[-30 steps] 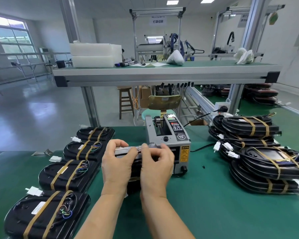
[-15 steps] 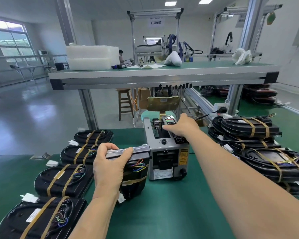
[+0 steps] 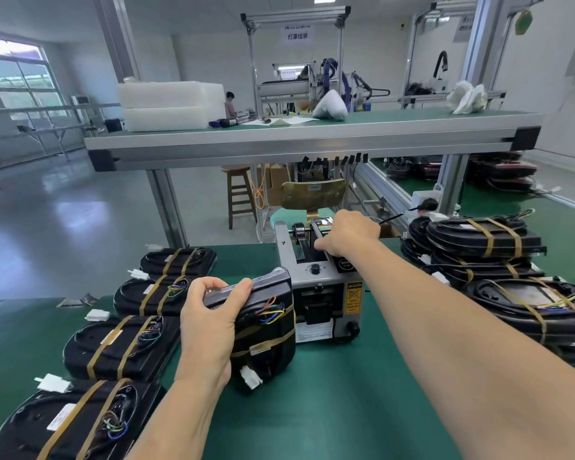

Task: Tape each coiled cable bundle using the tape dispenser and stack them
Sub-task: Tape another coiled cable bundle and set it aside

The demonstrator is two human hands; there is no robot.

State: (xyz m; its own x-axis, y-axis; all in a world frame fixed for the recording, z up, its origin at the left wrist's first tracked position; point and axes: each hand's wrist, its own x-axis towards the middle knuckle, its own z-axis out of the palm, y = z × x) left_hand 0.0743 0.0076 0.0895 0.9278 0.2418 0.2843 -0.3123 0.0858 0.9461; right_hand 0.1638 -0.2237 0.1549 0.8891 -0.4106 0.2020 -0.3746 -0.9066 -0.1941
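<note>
My left hand [image 3: 210, 323] grips a black coiled cable bundle [image 3: 266, 330] stood on its edge on the green table, just left of the grey tape dispenser [image 3: 322, 293]. The bundle has tan tape bands, coloured wires and a white connector at its bottom. My right hand [image 3: 346, 232] reaches over the dispenser's top, fingers curled at the tape slot; whether they pinch tape is hidden. Several taped bundles [image 3: 123, 346] lie in a row on the left. A stack of taped bundles [image 3: 498, 260] stands on the right.
A raised shelf [image 3: 312, 141] on aluminium posts crosses above the table's far edge, carrying white foam blocks [image 3: 170, 106]. A wooden stool [image 3: 239, 194] and a chair [image 3: 312, 194] stand behind. A person sits far back.
My right hand left the bundle and went up onto the dispenser's top. My left hand alone now holds the bundle, shifted slightly left of the dispenser.
</note>
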